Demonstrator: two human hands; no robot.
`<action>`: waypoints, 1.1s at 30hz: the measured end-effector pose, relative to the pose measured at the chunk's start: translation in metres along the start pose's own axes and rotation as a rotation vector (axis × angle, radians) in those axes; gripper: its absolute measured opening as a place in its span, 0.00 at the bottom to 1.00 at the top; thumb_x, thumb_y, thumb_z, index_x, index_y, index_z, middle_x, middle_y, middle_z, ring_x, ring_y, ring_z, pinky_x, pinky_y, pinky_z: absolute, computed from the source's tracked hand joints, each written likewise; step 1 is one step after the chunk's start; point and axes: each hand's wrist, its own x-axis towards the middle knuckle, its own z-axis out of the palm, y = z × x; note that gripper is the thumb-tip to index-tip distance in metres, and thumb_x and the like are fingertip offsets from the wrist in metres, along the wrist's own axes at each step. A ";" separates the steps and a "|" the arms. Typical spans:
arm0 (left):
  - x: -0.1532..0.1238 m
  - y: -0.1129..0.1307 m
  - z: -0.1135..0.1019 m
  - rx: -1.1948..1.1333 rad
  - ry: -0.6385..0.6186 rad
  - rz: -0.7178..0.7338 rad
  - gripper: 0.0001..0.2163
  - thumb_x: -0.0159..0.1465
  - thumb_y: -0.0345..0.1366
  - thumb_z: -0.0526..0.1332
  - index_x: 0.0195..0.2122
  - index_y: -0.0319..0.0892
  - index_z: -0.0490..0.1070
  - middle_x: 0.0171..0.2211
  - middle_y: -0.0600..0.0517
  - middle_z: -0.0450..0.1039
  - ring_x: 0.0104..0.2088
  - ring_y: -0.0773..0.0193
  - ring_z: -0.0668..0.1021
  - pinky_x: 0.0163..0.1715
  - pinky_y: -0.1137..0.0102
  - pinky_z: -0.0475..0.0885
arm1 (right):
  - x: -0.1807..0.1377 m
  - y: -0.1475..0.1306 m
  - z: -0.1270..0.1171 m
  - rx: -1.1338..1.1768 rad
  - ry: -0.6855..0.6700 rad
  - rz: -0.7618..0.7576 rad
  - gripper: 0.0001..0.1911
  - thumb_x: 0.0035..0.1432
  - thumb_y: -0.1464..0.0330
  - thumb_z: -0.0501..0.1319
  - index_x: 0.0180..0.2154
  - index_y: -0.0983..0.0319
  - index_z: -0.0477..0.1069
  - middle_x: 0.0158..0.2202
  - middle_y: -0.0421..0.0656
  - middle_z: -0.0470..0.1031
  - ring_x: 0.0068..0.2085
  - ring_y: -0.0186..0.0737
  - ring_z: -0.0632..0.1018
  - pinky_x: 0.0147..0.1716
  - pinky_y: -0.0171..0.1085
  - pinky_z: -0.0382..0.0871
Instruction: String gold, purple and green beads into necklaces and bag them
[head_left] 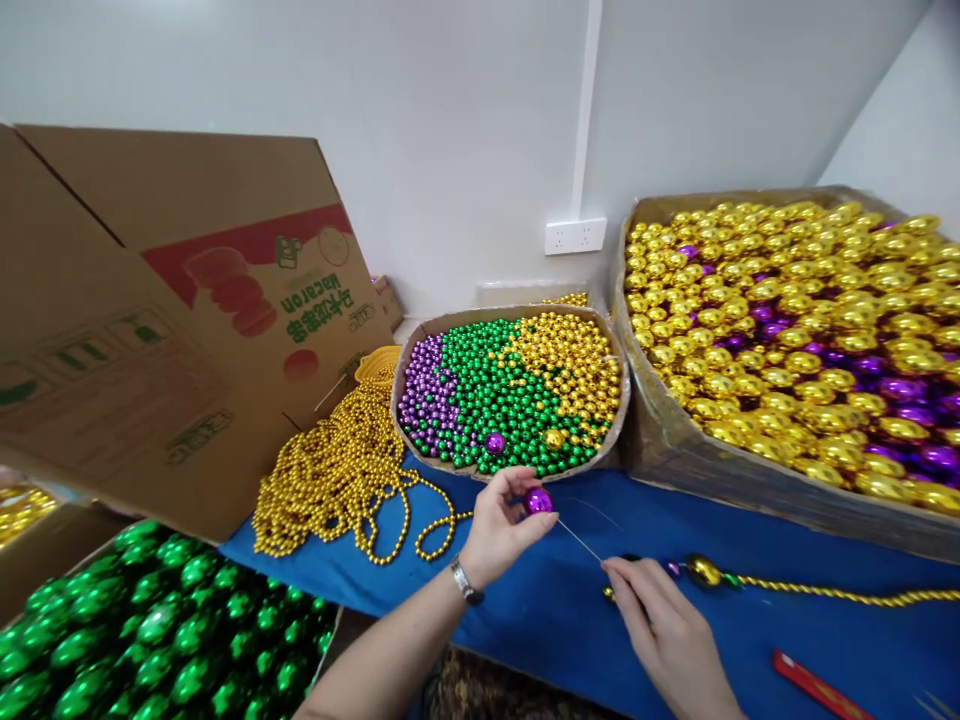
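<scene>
Between the thumb and fingers of my left hand is a shiny purple bead. A thin pale cord runs from beside that bead to my right hand, whose thumb and forefinger pinch it. Beyond my right hand lies a strand of small twisted gold beads. A large gold bead and small purple and green ones sit at its near end. One small gold bead shows beside my right fingertips. What the curled right fingers cover is hidden.
A shallow box of purple, green and gold beads stands behind my hands. Gold bead chains pile to its left. At right is a big carton of gold and purple beads; green beads lie front left. A red cutter-like tool rests near right.
</scene>
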 end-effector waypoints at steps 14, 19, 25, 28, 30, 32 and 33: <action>-0.011 0.002 0.001 0.103 -0.021 0.133 0.23 0.51 0.34 0.69 0.48 0.42 0.65 0.43 0.46 0.69 0.44 0.60 0.73 0.43 0.66 0.71 | -0.003 0.005 0.004 0.009 -0.042 0.000 0.12 0.64 0.62 0.50 0.39 0.58 0.70 0.32 0.44 0.73 0.32 0.38 0.77 0.31 0.33 0.72; -0.009 0.003 0.001 0.025 -0.058 0.091 0.24 0.50 0.34 0.70 0.48 0.41 0.65 0.42 0.46 0.70 0.43 0.61 0.73 0.43 0.65 0.70 | -0.004 0.007 0.002 0.046 -0.109 0.027 0.12 0.65 0.63 0.50 0.42 0.59 0.70 0.32 0.43 0.73 0.28 0.34 0.76 0.27 0.31 0.71; -0.018 -0.005 0.006 0.055 -0.137 0.101 0.27 0.49 0.35 0.71 0.50 0.43 0.64 0.44 0.45 0.69 0.43 0.59 0.73 0.41 0.65 0.71 | -0.001 0.001 0.004 -0.083 0.000 -0.123 0.11 0.65 0.66 0.50 0.43 0.58 0.68 0.33 0.43 0.73 0.33 0.36 0.77 0.34 0.32 0.70; -0.013 -0.002 -0.009 0.112 -0.183 0.139 0.33 0.51 0.37 0.69 0.57 0.45 0.56 0.47 0.43 0.68 0.44 0.58 0.74 0.39 0.64 0.72 | 0.000 0.002 0.001 -0.092 0.011 -0.140 0.10 0.65 0.64 0.50 0.41 0.58 0.68 0.33 0.42 0.73 0.32 0.35 0.77 0.33 0.31 0.69; 0.002 0.007 -0.031 0.362 -0.085 0.205 0.29 0.57 0.38 0.64 0.59 0.45 0.54 0.49 0.43 0.68 0.45 0.59 0.73 0.40 0.65 0.72 | -0.001 0.005 -0.002 -0.120 0.035 -0.139 0.11 0.65 0.63 0.50 0.40 0.58 0.68 0.33 0.42 0.73 0.33 0.36 0.77 0.33 0.31 0.69; 0.025 0.019 -0.062 0.771 0.093 0.253 0.19 0.62 0.37 0.58 0.54 0.43 0.61 0.47 0.44 0.70 0.46 0.59 0.73 0.44 0.65 0.69 | -0.001 0.009 -0.003 -0.145 0.052 -0.140 0.11 0.65 0.62 0.50 0.40 0.58 0.68 0.33 0.42 0.73 0.33 0.36 0.77 0.33 0.32 0.68; 0.038 0.026 -0.079 1.008 0.172 0.243 0.14 0.63 0.36 0.56 0.50 0.43 0.66 0.46 0.46 0.71 0.48 0.59 0.72 0.48 0.64 0.67 | -0.001 0.010 -0.002 -0.152 0.055 -0.142 0.12 0.65 0.61 0.50 0.40 0.59 0.68 0.33 0.42 0.73 0.33 0.36 0.77 0.33 0.31 0.68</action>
